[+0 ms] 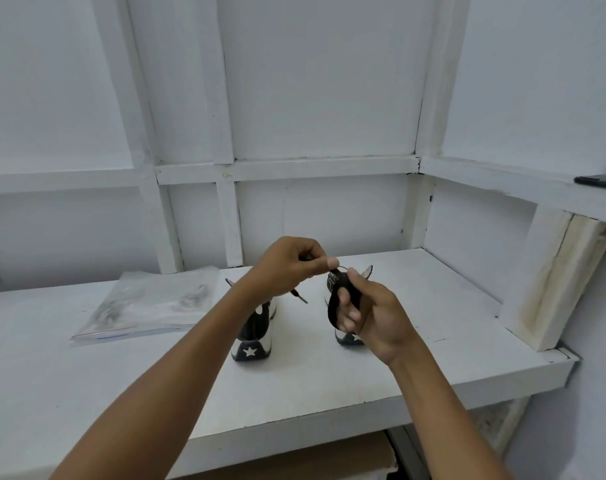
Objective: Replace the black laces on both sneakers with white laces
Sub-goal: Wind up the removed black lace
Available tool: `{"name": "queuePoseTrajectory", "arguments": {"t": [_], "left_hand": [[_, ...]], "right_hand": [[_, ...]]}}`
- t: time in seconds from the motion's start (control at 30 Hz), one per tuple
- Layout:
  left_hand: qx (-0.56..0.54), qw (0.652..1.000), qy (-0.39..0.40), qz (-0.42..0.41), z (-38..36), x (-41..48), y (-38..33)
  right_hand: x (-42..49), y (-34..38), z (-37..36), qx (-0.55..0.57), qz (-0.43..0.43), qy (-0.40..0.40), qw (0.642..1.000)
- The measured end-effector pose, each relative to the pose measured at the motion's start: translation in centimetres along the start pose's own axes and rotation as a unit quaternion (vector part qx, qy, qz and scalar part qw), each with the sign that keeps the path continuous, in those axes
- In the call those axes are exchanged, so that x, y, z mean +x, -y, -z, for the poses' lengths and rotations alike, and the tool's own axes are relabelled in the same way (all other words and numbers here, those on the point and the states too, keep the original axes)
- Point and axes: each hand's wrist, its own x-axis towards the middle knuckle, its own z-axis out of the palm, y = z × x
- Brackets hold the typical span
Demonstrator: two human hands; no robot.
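Head view (only 1 view): 2 sneakers stand on the white desk (329,382), star heel patches toward the camera. The left grip (284,268) pinches 1 end of a black lace (331,311) btwn thumb and fingertips, and the tip dangles just below. The right grip (381,317) is clenched on the rest of that lace, which is looped around its fingers (346,315). The lace is held up off the desk, in front of the right sneaker (348,338). The left sneaker (251,337) sits beside it, partly behind the left forearm.

Risks, as a judgement:
- If tension drops, the loop could slide off the fingers and the coil would unravel or tangle.
- If part of the lace is threaded in the shoe, a hard tug may tip it.

Hard to see:
- The right sneaker is mostly behind the right grip.
- Eyelets on both face away, so can't tell what's laced.
- The clear plastic bag (149,303) at left has blurry contents, prob. the white laces, unconfirmed.
- A dark object (599,183) on the right ledge is cut off.
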Motion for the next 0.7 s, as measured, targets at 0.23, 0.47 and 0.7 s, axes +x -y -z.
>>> {"name": "queuePoseTrajectory", "arguments": {"t": [0.23,0.47,0.7], "left_hand": [[0.066,0.995,0.059,0.051,-4.2,-1.8,2.2],[0.113,0.991,0.067,0.017,-5.5,-2.6,0.4],[-0.163,0.974,-0.035,0.152,-6.5,-2.0,-1.9]], "right_hand": [[0.7,-0.4,1.3,0.22,0.058,-0.017,0.974],[0.5,-1.1,1.6,0.046,0.057,-0.114,0.991],[-0.1,-1.2,1.1,-0.018,0.076,-0.099,0.992]]}}
